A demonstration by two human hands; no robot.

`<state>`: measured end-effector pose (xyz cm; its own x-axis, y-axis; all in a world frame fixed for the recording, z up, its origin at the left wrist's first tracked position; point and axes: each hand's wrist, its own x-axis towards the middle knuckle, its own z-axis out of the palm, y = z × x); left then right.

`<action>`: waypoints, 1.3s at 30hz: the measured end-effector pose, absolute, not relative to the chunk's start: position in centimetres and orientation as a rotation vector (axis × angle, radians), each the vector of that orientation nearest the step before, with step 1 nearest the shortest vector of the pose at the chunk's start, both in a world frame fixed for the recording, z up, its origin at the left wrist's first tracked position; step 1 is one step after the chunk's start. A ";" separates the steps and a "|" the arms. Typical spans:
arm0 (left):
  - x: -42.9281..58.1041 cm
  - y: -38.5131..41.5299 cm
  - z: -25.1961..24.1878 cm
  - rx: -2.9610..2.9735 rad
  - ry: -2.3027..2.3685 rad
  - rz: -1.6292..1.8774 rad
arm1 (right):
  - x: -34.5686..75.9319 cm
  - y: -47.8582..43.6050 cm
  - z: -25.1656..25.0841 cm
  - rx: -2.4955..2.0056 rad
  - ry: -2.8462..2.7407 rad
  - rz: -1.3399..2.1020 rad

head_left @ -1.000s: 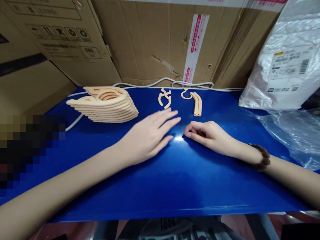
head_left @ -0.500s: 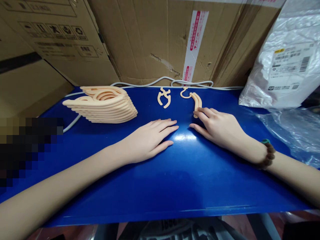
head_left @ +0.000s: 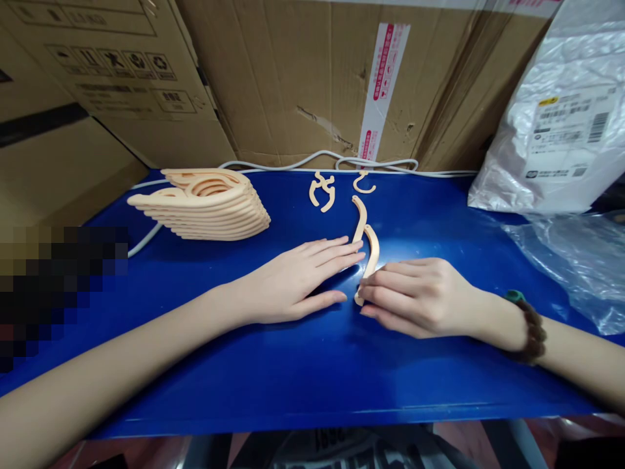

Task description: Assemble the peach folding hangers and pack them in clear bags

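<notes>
My right hand (head_left: 415, 296) has its fingers closed on the near end of a beige curved hanger arm (head_left: 372, 251). A second curved hanger arm (head_left: 360, 212) lies just to its left and farther back. My left hand (head_left: 303, 277) is stretched out flat, its fingertips over the near end of that second arm, hiding it. Beyond them lie a small beige hook (head_left: 364, 187) and several small curved pieces (head_left: 322, 191) resting together. To the left stands a neat stack of beige folding hangers (head_left: 205, 205).
The blue tabletop (head_left: 273, 378) is backed by cardboard boxes (head_left: 273, 78). A white cable (head_left: 293, 161) runs along the rear edge. At right are a white parcel bag (head_left: 551, 130) with a label and crumpled clear plastic (head_left: 566, 254).
My right hand has drawn the two curved arms from the back toward me, and they now lie offset. My left fingertips have moved slightly right onto one. The hook stays behind.
</notes>
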<state>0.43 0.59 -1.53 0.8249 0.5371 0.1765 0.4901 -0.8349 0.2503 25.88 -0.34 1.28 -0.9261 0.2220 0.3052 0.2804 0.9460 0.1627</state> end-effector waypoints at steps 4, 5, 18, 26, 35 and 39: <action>0.5 0.5 -1.6 2.849 0.780 0.329 | 26.6 1.3 2.0 -0.526 -2.706 -0.116; 0.5 0.5 -1.6 2.860 0.782 0.343 | 26.7 2.0 2.2 -0.649 -2.679 -0.103; 1.1 0.1 -0.9 2.862 0.699 0.957 | 25.3 17.1 2.5 -1.036 -2.894 -0.787; 2.7 2.3 -0.4 2.903 0.788 0.616 | 24.3 17.3 3.5 -1.001 -2.983 -0.761; 6.5 2.6 -0.8 2.860 0.847 0.421 | 24.1 17.6 3.4 -0.901 -3.074 -0.986; 8.2 3.0 -0.6 2.870 0.969 0.406 | 24.1 18.2 3.6 -0.881 -3.039 -0.901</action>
